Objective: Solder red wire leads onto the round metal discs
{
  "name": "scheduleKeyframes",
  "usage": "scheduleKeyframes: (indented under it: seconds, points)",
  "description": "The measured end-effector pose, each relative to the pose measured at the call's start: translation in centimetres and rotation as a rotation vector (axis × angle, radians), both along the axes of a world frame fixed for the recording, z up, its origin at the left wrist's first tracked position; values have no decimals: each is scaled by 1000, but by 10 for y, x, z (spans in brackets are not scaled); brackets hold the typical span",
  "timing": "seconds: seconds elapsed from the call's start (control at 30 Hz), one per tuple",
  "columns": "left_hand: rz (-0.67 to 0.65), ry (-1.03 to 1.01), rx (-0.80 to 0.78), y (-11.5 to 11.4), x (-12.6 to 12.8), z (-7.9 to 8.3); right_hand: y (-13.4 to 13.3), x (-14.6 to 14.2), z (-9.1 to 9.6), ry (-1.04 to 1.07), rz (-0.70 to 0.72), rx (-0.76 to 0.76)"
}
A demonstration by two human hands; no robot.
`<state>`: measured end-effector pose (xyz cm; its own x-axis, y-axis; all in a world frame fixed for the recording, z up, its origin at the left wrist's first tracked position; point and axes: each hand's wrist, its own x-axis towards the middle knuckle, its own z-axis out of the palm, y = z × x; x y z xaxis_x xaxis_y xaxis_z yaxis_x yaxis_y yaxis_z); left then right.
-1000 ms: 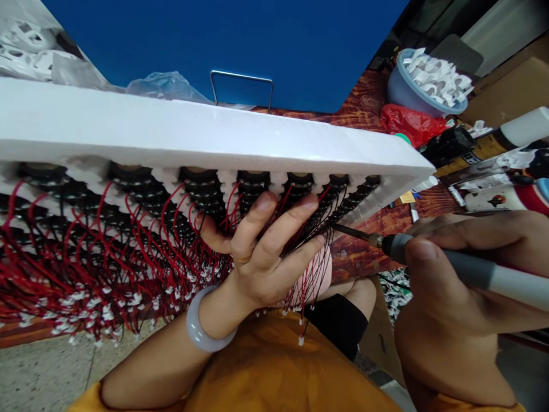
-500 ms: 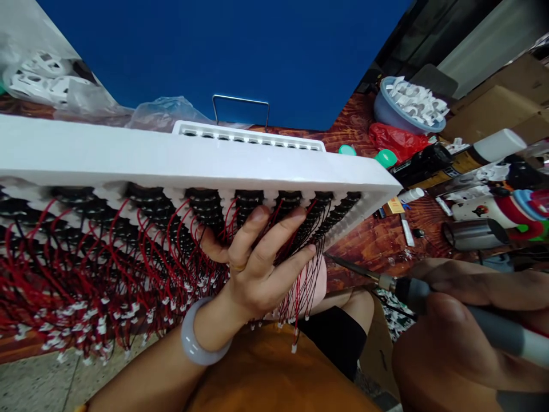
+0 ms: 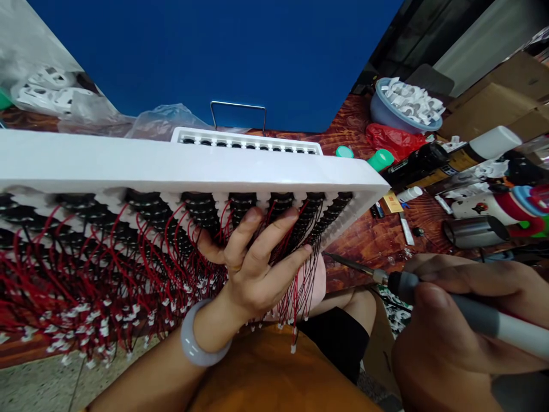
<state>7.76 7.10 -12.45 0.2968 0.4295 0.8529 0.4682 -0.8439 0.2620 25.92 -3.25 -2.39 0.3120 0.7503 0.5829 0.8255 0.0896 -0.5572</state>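
I take the step in hand to be soldering the leads of the parts in the white foam tray [image 3: 223, 170], toward its right end. My left grip [image 3: 259, 274] is spread, fingers fanned over the wired rows and in among the wires; I cannot tell whether any strand is caught between them. My right grip [image 3: 450, 329] pinches the soldering iron [image 3: 476, 313] by its grey handle, like a pen, its dark tip pointing left, just beside the hanging wires and apart from the parts.

The next move, as I judge it, calls for a steady reach of the tip to one contact, with my left fingers holding neighbouring wires aside and out of the heat; insulation could scorch easily where strands crowd.

The tray lies in front of me at the near side of the desk [image 3: 355, 237], tilted so that its long side wall faces up and its wired side faces me. Black round-edged parts [image 3: 199, 207] sit packed in rows between scalloped white ridges. Red and black wires [image 3: 169, 229] arch out of them, thickest on the left, and droop to small white connectors [image 3: 103, 329] in a tangled fringe. The joints themselves are too small to make out.
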Motion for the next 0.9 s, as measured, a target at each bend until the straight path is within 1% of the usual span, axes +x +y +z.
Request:
scheduleKeyframes:
  seconds: [0.1, 0.4, 0.57, 0.7, 0.9]
  points:
    - [-19, -5, -4, 0, 0, -1, 1, -1, -2, 48, -19, 21]
    - [-32, -22, 6, 2, 0, -2, 0, -5, 1, 41, -121, -42]
    - [-17, -22, 11, 1, 1, -3, 0, -3, 0, 50, -92, -28]
    - [-5, -18, -19, 0, 1, -3, 1, -2, -2, 31, -105, -26]
    - [-13, -7, -26, -1, 0, 0, 1, -4, -2, 103, -73, -31]
